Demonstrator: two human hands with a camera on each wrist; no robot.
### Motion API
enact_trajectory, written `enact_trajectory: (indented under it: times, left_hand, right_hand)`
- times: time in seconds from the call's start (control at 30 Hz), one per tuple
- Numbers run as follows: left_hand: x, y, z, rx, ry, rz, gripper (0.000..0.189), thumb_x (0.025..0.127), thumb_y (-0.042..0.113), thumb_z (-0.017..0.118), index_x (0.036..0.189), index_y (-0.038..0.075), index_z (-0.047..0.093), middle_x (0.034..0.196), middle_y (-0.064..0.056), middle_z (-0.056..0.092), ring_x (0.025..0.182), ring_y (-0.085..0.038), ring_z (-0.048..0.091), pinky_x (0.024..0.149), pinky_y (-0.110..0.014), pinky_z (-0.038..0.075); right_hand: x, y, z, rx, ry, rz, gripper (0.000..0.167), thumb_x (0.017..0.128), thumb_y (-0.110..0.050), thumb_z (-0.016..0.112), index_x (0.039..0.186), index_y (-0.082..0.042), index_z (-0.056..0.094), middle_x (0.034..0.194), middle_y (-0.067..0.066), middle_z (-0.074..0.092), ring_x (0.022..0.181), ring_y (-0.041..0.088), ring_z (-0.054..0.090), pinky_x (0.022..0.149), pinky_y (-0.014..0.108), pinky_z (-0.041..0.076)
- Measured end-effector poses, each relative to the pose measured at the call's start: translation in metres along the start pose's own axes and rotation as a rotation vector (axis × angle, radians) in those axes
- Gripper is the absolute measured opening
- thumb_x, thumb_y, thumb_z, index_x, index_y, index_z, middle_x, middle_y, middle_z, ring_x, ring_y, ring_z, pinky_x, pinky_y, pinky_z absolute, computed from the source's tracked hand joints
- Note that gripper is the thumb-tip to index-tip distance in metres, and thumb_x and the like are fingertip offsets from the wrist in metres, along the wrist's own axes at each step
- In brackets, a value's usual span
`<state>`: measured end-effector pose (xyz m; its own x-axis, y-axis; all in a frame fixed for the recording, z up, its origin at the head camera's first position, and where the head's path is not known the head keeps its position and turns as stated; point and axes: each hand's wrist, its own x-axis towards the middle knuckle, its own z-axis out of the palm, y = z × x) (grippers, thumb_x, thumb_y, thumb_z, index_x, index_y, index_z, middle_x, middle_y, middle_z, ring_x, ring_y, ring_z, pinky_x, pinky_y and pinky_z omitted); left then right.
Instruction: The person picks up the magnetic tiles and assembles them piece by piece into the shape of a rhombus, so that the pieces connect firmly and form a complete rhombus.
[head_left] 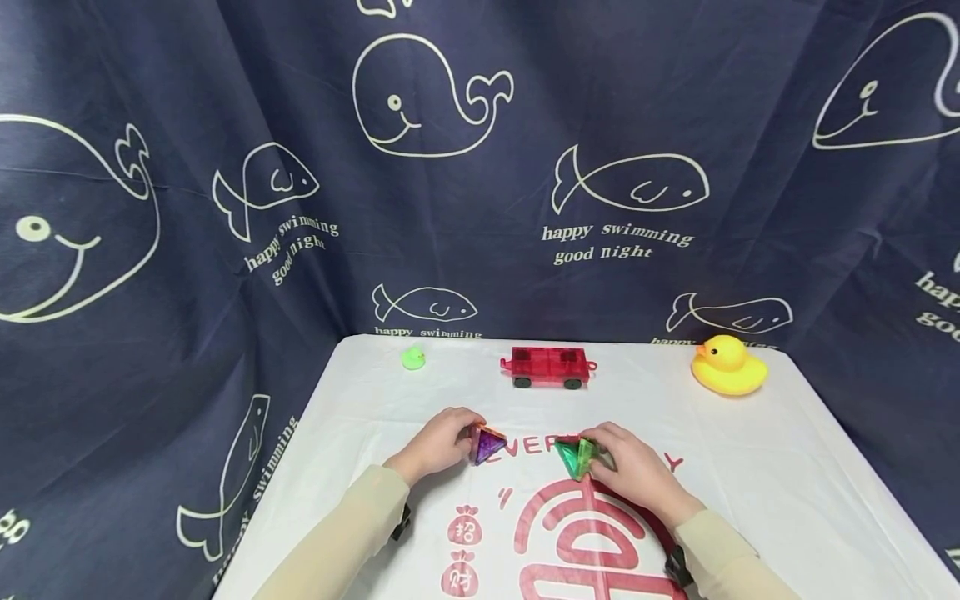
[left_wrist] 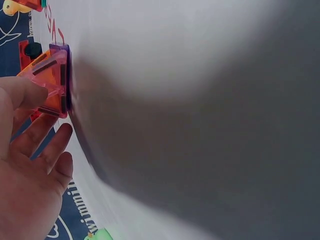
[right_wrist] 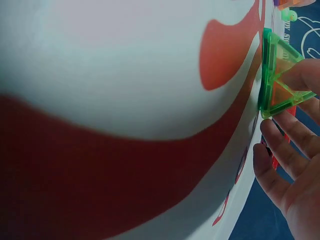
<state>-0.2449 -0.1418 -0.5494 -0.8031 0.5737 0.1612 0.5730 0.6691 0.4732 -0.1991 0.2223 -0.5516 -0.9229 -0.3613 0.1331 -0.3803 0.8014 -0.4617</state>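
My left hand (head_left: 438, 442) pinches a small pyramid of see-through magnetic tiles (head_left: 489, 446) between thumb and fingers. Purple and orange sides face the head camera, and in the left wrist view a pink tile (left_wrist: 59, 80) shows beside the thumb. To the right, my right hand (head_left: 636, 465) pinches a second tile pyramid (head_left: 573, 457), dark green and light green. Seen from the right wrist, its light-green triangle (right_wrist: 272, 90) lies under the thumb, with orange visible through it. Both pyramids are close over the white tabletop, a short gap apart.
Behind the hands stands a red see-through wagon (head_left: 550, 365) with black wheels. A small green duck (head_left: 413, 358) sits at the back left, a larger yellow duck (head_left: 727, 367) at the back right. The white cloth (head_left: 360, 392) has red print; a navy curtain (head_left: 480, 208) hangs behind.
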Motion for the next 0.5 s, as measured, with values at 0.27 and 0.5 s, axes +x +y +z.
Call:
enact_trajectory:
  times: [0.27, 0.5]
  left_hand:
    - [-0.0066, 0.0069, 0.0019, 0.018, 0.01, 0.024, 0.033, 0.092, 0.015, 0.076, 0.123, 0.008, 0.07, 0.117, -0.005, 0.07, 0.11, -0.023, 0.063, 0.101, -0.042, 0.047]
    - [-0.0062, 0.0059, 0.0078, 0.055, -0.004, 0.02, 0.035, 0.093, 0.023, 0.077, 0.124, 0.009, 0.069, 0.115, -0.001, 0.069, 0.107, -0.019, 0.062, 0.099, -0.04, 0.049]
  right_hand:
    - [-0.0046, -0.002, 0.0001, -0.001, 0.006, 0.03, 0.041, 0.088, -0.028, 0.084, 0.125, -0.017, 0.07, 0.106, -0.007, 0.065, 0.092, 0.013, 0.061, 0.087, 0.047, 0.056]
    - [-0.005, -0.0015, 0.001, 0.016, -0.021, 0.051, 0.045, 0.089, -0.036, 0.084, 0.128, -0.019, 0.069, 0.106, -0.009, 0.064, 0.093, 0.01, 0.06, 0.09, 0.045, 0.056]
